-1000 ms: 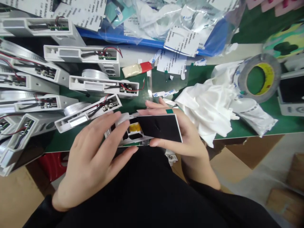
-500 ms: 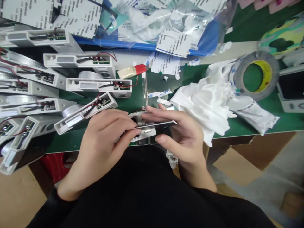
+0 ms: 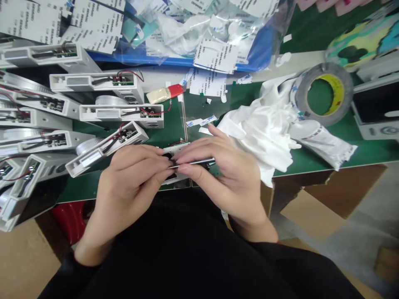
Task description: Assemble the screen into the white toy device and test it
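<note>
Head camera, and here we are at the front edge of the green bench (image 3: 166, 135), about midway along! The thin panel (image 3: 201, 161) is right there, turned nearly edge-on to us, over an open white housing (image 3: 177, 148) that sits partly hidden under the fingers. Left hand (image 3: 131, 191): thumb and fingertips pinched on the panel's left end. Right hand (image 3: 230, 178): thumb on the near face, fingers along the far side, so it's a two-handed grip! A small dark piece shows at the fingertips, too covered to name.

The step in hand, I'd judge, is close work at the panel's edge while it's held up off the housing. What does it call for now? Steady pinching, light pressure on a flat part that looks easy to flex, and a level alignment with the housing.

Off to the left, a tilted housing (image 3: 93, 160) lies near the left hand; to the right, a crumpled white cloth (image 3: 255, 133), and behind it, away from the front edge, a tape roll (image 3: 301, 99).
</note>
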`<action>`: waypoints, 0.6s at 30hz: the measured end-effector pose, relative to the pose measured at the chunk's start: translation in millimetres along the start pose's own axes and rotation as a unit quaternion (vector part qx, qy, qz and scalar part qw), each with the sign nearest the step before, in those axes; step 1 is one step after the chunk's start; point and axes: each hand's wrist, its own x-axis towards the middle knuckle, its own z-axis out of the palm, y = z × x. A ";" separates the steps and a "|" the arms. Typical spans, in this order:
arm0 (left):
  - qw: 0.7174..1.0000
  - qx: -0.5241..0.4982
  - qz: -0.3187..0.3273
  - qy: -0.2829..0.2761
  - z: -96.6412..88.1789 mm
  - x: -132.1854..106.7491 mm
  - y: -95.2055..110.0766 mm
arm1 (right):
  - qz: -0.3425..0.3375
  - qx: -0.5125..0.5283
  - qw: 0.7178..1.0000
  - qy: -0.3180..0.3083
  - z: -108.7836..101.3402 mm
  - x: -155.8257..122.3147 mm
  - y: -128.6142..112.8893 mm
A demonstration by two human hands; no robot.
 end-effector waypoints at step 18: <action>0.987 -0.131 -0.076 0.052 4.2 1.9 0.5 | -0.064 0.050 0.994 -0.074 -14.5 -13.2 24.4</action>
